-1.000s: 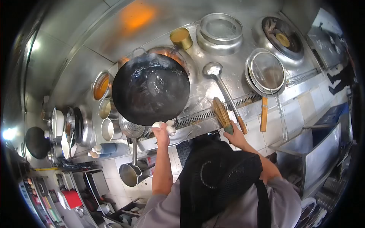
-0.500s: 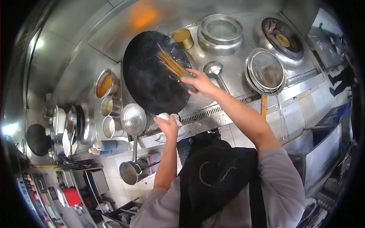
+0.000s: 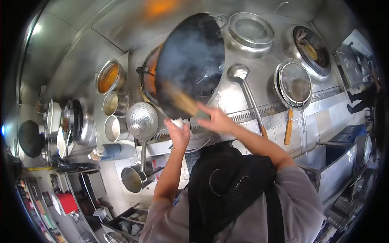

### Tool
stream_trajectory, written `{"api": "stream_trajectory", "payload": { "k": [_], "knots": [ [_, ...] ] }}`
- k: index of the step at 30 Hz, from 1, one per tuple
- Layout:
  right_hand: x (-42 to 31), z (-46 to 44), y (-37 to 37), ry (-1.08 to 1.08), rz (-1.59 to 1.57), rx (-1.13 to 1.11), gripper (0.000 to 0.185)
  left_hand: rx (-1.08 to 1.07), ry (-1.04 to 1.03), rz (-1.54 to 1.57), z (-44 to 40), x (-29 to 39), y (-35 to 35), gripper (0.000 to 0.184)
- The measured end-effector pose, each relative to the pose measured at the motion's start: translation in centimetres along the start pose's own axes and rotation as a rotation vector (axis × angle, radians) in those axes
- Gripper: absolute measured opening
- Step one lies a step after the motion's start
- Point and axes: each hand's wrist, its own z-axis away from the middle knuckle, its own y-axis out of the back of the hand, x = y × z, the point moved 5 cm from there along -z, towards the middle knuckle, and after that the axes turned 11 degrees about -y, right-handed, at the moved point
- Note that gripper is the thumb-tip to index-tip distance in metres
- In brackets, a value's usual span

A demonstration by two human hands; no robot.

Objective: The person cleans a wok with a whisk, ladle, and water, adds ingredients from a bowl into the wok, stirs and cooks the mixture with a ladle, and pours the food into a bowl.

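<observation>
L grip pinching cloth, R grip pinching brush, @ wok; blk fabric: C-shape.

No words, brands or numbers can be read with certainty. The black cap bears a pale curved mark shaped much like a letter C (perhaps mere decoration; the view leaves it unclear), with a slanting patch of pale dots to its right. Any print on the small red-and-white item is too small to make out.
</observation>
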Motion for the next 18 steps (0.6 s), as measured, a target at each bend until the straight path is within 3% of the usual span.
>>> {"api": "stream_trajectory", "payload": {
  "k": [1,3,5,7,8,10,12,13,15,18],
  "knots": [
    [2.2,1.4,-2.0,0.210,0.225,0.116,0.089,-0.003,-0.006,0.011,-0.5,-0.5,0.4,0.068],
    [7.2,3.2,-0.4,-0.364,0.785,-0.113,0.085,0.000,0.160,0.150,-0.4,-2.9,0.5,0.064],
    [10.6,-1.1,6.4,-0.596,0.937,0.023,0.080,-0.006,0.217,0.197,-0.1,-4.5,0.3,0.062],
    [7.4,-5.6,10.9,-0.440,0.948,0.235,0.074,0.047,0.428,0.373,-0.5,-5.6,0.1,0.058],
    [6.8,-6.1,11.0,-0.451,0.957,0.243,0.074,0.049,0.455,0.379,-0.9,-5.9,0.1,0.051],
    [4.3,-7.4,11.5,-0.334,0.802,0.540,0.073,0.052,0.484,0.444,-1.5,-6.9,0.0,0.048],
    [3.3,-4.3,9.4,-0.434,0.637,0.613,0.071,0.028,0.569,0.558,-1.0,-9.7,-1.0,0.045],
    [3.7,-1.7,7.6,-0.297,0.553,0.690,0.071,0.040,0.568,0.569,-1.2,-10.6,-1.4,0.045],
    [5.0,3.9,3.8,-0.450,0.487,0.628,0.070,0.001,0.864,0.817,-0.2,-12.6,-3.0,0.043],
    [7.8,9.5,-0.9,-0.620,0.499,0.590,0.068,-0.012,0.942,0.965,1.3,-15.5,-5.7,0.042]
  ]
}}
